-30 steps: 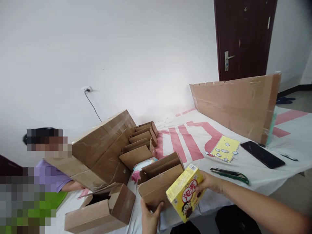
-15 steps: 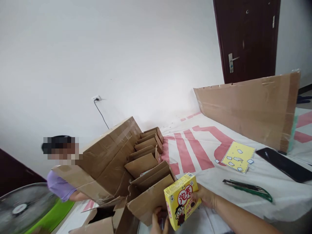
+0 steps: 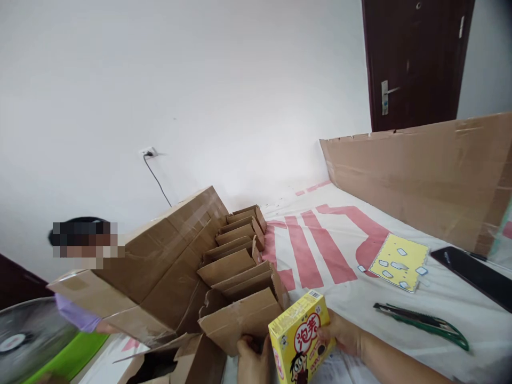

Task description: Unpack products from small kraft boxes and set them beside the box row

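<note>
The right hand [image 3: 346, 332] grips the yellow cream-puff box [image 3: 302, 341] by its right edge, fingers closed round it, apparently to keep it steady over the bench [image 3: 340, 296]. Just left of that box, the left hand [image 3: 253, 361] sets its fingers against the low front of the nearest open carton [image 3: 244, 321], likely to steady it; whether they pinch it I cannot tell. Beyond the yellow box, more open cartons [image 3: 230, 266] stand in a row, mouths up, presumably for easy access. Right of it, the green utility knife [image 3: 426, 326] lies clear of both hands, probably for safety.
</note>
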{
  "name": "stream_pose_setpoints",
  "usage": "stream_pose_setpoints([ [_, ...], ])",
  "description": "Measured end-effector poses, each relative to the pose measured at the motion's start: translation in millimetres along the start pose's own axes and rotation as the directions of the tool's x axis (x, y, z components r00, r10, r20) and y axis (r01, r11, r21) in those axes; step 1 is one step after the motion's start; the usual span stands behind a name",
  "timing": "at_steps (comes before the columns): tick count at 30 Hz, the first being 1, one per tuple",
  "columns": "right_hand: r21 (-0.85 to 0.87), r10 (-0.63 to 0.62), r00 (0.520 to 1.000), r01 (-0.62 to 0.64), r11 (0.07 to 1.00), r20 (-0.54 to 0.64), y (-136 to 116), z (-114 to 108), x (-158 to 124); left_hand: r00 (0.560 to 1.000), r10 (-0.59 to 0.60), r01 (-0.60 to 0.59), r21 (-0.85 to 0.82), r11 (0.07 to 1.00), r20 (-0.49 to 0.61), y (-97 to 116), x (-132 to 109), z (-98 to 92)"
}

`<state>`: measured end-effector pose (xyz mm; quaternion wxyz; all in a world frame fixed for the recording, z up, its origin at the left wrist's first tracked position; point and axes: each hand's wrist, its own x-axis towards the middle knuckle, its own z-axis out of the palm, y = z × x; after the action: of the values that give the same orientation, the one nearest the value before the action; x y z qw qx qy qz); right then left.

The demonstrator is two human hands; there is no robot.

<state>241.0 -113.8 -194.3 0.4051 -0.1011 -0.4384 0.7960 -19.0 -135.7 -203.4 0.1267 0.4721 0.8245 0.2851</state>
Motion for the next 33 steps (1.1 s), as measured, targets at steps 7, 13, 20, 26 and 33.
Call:
stream_pose_setpoints([
  [7,-0.010,0.033,0.999,-0.033,0.999,-0.001,1.3,-2.9,1.0,1.000,0.029,-0.029,0.027,0.999,0.003,-0.6,10.8,-5.9],
  [13,-0.003,0.023,1.000,-0.024,1.000,-0.008,2.6,-7.1,1.2,0.998,0.064,-0.063,0.045,0.997,-0.022,-8.1,11.1,-7.1],
  [20,0.015,0.032,0.999,-0.032,0.999,-0.001,0.0,-7.4,2.0,0.999,0.043,-0.040,0.105,0.994,-0.028,14.7,4.8,-15.1],
  [26,0.008,0.047,0.999,-0.047,0.999,-0.003,3.2,-10.0,1.1,0.988,0.142,-0.138,0.056,0.989,-0.067,9.5,20.1,-14.8],
  [33,0.001,0.050,0.999,-0.050,0.999,0.003,0.8,-7.8,2.0,0.969,0.238,-0.236,0.037,0.971,-0.063,-16.9,35.7,-10.9],
])
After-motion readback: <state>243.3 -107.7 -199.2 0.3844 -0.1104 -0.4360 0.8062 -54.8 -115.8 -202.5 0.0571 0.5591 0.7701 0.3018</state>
